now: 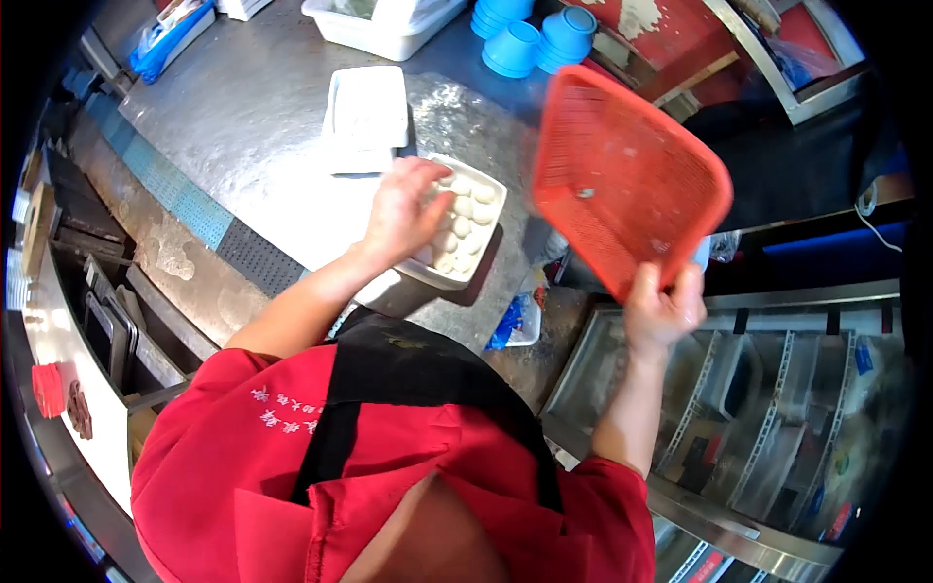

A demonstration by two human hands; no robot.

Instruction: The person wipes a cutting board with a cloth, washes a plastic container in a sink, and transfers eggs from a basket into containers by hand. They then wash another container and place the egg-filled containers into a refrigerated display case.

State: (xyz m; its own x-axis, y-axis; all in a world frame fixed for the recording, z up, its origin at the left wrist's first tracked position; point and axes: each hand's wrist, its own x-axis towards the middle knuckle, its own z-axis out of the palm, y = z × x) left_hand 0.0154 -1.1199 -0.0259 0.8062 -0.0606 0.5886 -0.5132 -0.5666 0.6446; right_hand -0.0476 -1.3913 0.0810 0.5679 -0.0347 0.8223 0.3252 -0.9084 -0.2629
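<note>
My left hand (406, 209) reaches over a white container (491, 228) on the metal table, its fingers bent but apart. Several round white balls that look like dough (462, 209) sit in rows inside, and the fingertips are over those at the left side. Whether they touch any is hard to see. In my right hand (666, 309) is the near rim of a red plastic basket (622, 160), gripped between thumb and fingers. The basket is held up and tilted, its inside facing me, with a few small pale bits on it.
A white lidded-looking box (367, 109) stands behind the container. Blue cups (512, 49) are stacked at the back beside a white tub (384, 31). Right of me is a glass-topped cabinet (739, 408) with divided compartments. Metal trays (112, 325) stand at the left.
</note>
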